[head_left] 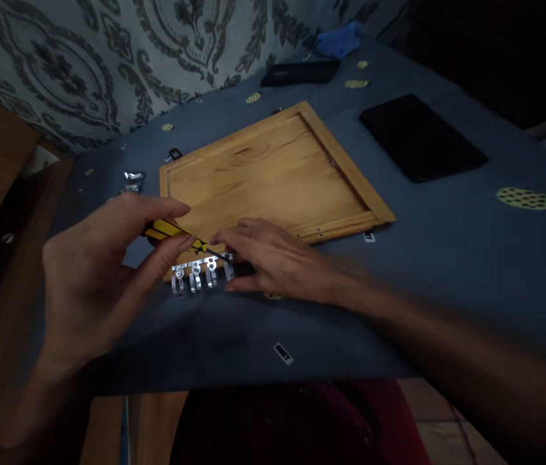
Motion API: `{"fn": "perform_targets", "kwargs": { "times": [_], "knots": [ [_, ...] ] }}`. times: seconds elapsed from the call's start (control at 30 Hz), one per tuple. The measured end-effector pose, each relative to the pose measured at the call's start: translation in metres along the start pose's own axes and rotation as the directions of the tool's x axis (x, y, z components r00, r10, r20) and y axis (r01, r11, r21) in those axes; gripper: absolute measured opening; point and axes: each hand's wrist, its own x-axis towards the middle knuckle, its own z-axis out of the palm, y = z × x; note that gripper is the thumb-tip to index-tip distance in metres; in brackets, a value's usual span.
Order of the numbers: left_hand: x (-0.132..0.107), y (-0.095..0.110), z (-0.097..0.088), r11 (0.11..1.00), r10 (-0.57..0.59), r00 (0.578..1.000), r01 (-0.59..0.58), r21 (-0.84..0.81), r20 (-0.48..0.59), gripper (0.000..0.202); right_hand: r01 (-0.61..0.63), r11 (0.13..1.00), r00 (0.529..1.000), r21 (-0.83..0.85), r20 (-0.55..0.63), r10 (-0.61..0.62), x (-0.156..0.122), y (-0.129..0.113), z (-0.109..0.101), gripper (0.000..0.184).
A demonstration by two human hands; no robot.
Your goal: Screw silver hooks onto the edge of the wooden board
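Yellow-handled screwdriver [169,231] gripped in left hand [93,278] fingers; right hand [277,258] fingers flat, pinning hook rail [195,271] against wooden tray [273,174]; seemingly screw-driving; tip needs seating.

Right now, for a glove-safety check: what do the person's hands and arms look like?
Both the left hand and right hand are bare: no gloves, rings or watch visible. The left forearm and right forearm show no sleeves; the right one is blurred.

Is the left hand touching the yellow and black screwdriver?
Touching. The head view shows the left hand pinching the handle of the yellow and black screwdriver between thumb and fingers.
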Motion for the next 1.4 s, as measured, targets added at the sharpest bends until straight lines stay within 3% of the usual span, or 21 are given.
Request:
{"fn": "perform_targets", "kwargs": {
  "times": [0.1,0.27,0.5,0.63,0.73,0.87,1.03,1.23,1.4],
  "knots": [
    [0.001,-0.004,0.0,1.0,0.011,1.0,-0.011,-0.001,0.016,0.017,0.012,1.0,1.0,-0.002,-0.008,-0.012,0.0,0.0,0.0,0.053],
    [0.003,-0.012,-0.001,0.991,0.136,0.99,-0.135,-0.016,0.042,0.018,0.002,1.0,1.0,-0.01,0.02,-0.002,0.001,-0.002,-0.002,0.052],
    [0.002,-0.011,0.003,0.991,0.132,0.99,-0.133,0.007,0.043,0.019,0.009,1.0,1.0,-0.01,0.009,-0.009,0.002,-0.001,-0.001,0.052],
    [0.003,-0.015,0.007,0.985,0.172,0.985,-0.173,-0.029,-0.025,0.033,-0.006,1.0,1.0,0.003,0.012,0.006,0.003,-0.004,-0.003,0.046],
    [0.003,-0.013,0.008,0.987,0.095,0.994,-0.1,-0.123,-0.044,0.043,-0.022,1.0,0.999,0.006,0.027,0.022,0.003,-0.006,-0.005,0.044],
    [0.001,-0.012,0.006,0.994,-0.027,1.0,0.028,-0.107,0.014,0.029,-0.019,1.0,0.999,0.0,0.034,0.019,0.002,-0.007,-0.006,0.041],
    [0.001,-0.011,0.004,0.998,0.033,0.999,-0.032,-0.052,0.03,0.02,-0.005,1.0,1.0,-0.011,0.031,0.005,0.001,-0.005,-0.005,0.045],
    [0.003,-0.008,0.0,0.985,0.03,0.999,-0.026,-0.168,0.025,0.023,0.0,1.0,1.0,-0.009,0.023,0.001,0.001,-0.005,-0.004,0.048],
    [0.008,-0.02,0.004,0.964,0.167,0.985,-0.153,-0.215,0.049,0.029,0.006,0.999,1.0,-0.036,0.013,-0.006,0.001,-0.005,-0.005,0.05]
  ]
}}
